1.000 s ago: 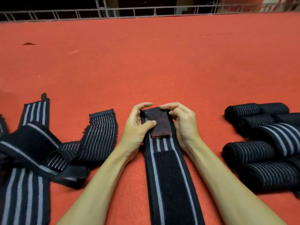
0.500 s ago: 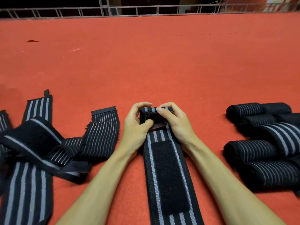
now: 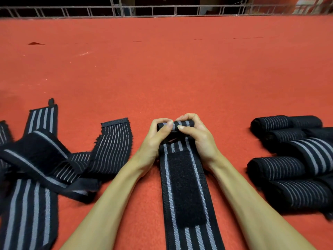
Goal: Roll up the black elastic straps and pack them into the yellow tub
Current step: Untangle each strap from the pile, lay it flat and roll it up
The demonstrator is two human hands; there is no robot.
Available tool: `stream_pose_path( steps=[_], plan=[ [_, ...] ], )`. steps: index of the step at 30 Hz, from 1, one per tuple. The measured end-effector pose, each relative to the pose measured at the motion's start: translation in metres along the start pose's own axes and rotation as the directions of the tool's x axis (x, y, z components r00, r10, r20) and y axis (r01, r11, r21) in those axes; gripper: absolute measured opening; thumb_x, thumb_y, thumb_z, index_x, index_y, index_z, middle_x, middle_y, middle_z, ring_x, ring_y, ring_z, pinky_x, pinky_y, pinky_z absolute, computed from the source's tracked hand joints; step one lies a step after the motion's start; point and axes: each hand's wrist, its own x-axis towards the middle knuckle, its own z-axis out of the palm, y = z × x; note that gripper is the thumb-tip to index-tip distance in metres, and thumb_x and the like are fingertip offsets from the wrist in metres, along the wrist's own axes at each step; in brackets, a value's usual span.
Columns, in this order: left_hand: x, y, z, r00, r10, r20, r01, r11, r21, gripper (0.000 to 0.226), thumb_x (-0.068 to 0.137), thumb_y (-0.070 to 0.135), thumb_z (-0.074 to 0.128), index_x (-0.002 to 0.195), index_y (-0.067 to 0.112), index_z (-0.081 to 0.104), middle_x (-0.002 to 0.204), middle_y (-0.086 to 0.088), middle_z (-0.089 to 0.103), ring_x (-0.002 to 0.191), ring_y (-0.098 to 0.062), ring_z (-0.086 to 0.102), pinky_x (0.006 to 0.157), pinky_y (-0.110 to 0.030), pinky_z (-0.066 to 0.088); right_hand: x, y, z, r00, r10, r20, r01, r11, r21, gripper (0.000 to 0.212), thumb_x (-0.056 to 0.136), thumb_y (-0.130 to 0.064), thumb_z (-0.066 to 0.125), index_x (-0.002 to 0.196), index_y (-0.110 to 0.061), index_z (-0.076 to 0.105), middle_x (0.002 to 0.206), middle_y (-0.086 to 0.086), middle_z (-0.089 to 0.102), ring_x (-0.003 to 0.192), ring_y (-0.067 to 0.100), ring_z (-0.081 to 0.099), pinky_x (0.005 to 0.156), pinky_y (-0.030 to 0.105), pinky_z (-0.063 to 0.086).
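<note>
A black elastic strap (image 3: 185, 192) with grey stripes and a black fuzzy patch lies flat on the red surface, running from the bottom edge up to my hands. Its far end is curled into a small roll (image 3: 175, 125). My left hand (image 3: 155, 139) grips the roll's left side, thumb on top. My right hand (image 3: 198, 136) grips its right side, thumb and fingers curled round it. Several rolled straps (image 3: 295, 159) are piled at the right. Loose unrolled straps (image 3: 54, 159) lie tangled at the left. No yellow tub is in view.
The red felt-like surface (image 3: 162, 69) stretches far ahead to a metal railing (image 3: 144, 11) at the back. A small dark scrap (image 3: 35, 43) lies on it at the far left.
The strap's far end, flat with a dark reddish tab showing a second ago, is now folded over into a small roll. Both hands have closed round it, and more of the strap lies toward me.
</note>
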Motion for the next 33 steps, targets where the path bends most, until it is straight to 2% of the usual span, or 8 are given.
stream_pose_path(
  steps=[2, 6, 9, 13, 17, 22, 28, 33],
  plan=[
    [0.0, 0.0, 0.001, 0.998, 0.005, -0.063, -0.001, 0.998, 0.07, 0.051, 0.083, 0.059, 0.058, 0.114, 0.019, 0.051, 0.104, 0.002, 0.066, 0.096, -0.008, 0.065, 0.089, -0.031, 0.051, 0.0, 0.0, 0.0, 0.999, 0.015, 0.037, -0.014, 1.0, -0.015, 0.016, 0.093, -0.003, 0.053, 0.104, -0.014, 0.048, 0.087, 0.005, 0.059, 0.072, 0.011, 0.06, 0.066, 0.022, 0.051],
    [-0.001, 0.002, 0.003, 0.989, 0.062, -0.131, -0.053, 0.996, 0.074, 0.03, 0.092, 0.032, 0.055, 0.116, 0.016, 0.05, 0.102, -0.001, 0.061, 0.089, -0.006, 0.062, 0.078, -0.021, 0.051, 0.004, 0.004, 0.001, 1.0, -0.005, -0.014, 0.003, 0.99, -0.141, 0.021, 0.079, -0.048, 0.061, 0.093, -0.032, 0.059, 0.111, 0.014, 0.049, 0.098, 0.019, 0.052, 0.088, 0.036, 0.045],
    [-0.001, 0.001, 0.003, 0.992, 0.091, -0.084, -0.085, 0.994, 0.071, 0.035, 0.093, 0.018, 0.056, 0.127, 0.014, 0.046, 0.105, -0.004, 0.061, 0.092, -0.008, 0.063, 0.08, -0.023, 0.053, 0.006, 0.004, 0.002, 0.992, 0.013, -0.123, -0.042, 0.97, -0.24, 0.043, 0.091, -0.064, 0.044, 0.106, -0.027, 0.058, 0.118, 0.012, 0.053, 0.099, 0.011, 0.055, 0.085, 0.026, 0.045],
    [-0.002, 0.002, 0.003, 0.983, 0.178, -0.049, -0.172, 0.98, 0.104, 0.038, 0.091, 0.009, 0.059, 0.126, 0.012, 0.045, 0.109, -0.006, 0.059, 0.093, -0.003, 0.063, 0.079, -0.019, 0.051, 0.007, 0.003, -0.003, 0.982, 0.022, -0.185, -0.064, 0.973, -0.223, 0.05, 0.098, -0.05, 0.036, 0.117, -0.008, 0.054, 0.092, -0.005, 0.061, 0.073, -0.004, 0.06, 0.067, 0.012, 0.048],
    [0.0, 0.001, -0.003, 0.962, 0.267, -0.058, -0.256, 0.955, 0.153, 0.032, 0.088, 0.001, 0.064, 0.113, 0.015, 0.052, 0.105, 0.003, 0.059, 0.096, -0.004, 0.06, 0.083, -0.021, 0.049, 0.005, 0.002, 0.0, 0.988, 0.016, -0.154, -0.059, 0.96, -0.275, 0.068, 0.085, -0.066, 0.043, 0.11, -0.004, 0.055, 0.091, -0.003, 0.064, 0.081, 0.003, 0.064, 0.075, 0.022, 0.052],
    [0.001, -0.003, -0.006, 0.951, 0.301, -0.074, -0.281, 0.937, 0.206, 0.036, 0.082, -0.007, 0.067, 0.102, 0.021, 0.057, 0.102, 0.012, 0.065, 0.1, -0.009, 0.061, 0.089, -0.028, 0.049, 0.004, 0.002, 0.004, 0.989, 0.018, -0.148, -0.06, 0.957, -0.284, 0.027, 0.097, -0.04, 0.051, 0.094, -0.013, 0.055, 0.082, -0.007, 0.059, 0.067, -0.005, 0.056, 0.064, 0.011, 0.044],
    [0.0, 0.0, 0.004, 0.984, 0.171, -0.044, -0.164, 0.976, 0.143, 0.04, 0.073, 0.011, 0.058, 0.109, 0.028, 0.052, 0.104, 0.001, 0.058, 0.098, -0.012, 0.056, 0.092, -0.033, 0.047, 0.002, 0.004, 0.002, 0.992, -0.025, -0.125, 0.003, 0.985, -0.172, 0.004, 0.095, -0.011, 0.053, 0.094, -0.014, 0.053, 0.084, -0.004, 0.056, 0.071, 0.002, 0.053, 0.065, 0.014, 0.043],
    [-0.001, 0.0, 0.005, 0.999, 0.043, -0.012, -0.042, 0.998, 0.046, 0.055, 0.073, 0.051, 0.067, 0.119, 0.036, 0.041, 0.114, 0.001, 0.061, 0.104, -0.012, 0.063, 0.094, -0.033, 0.05, 0.0, 0.003, 0.003, 0.991, -0.09, -0.097, 0.072, 0.981, -0.178, 0.02, 0.067, -0.029, 0.058, 0.087, -0.033, 0.058, 0.102, 0.009, 0.051, 0.093, 0.013, 0.051, 0.083, 0.028, 0.043]
  ],
)
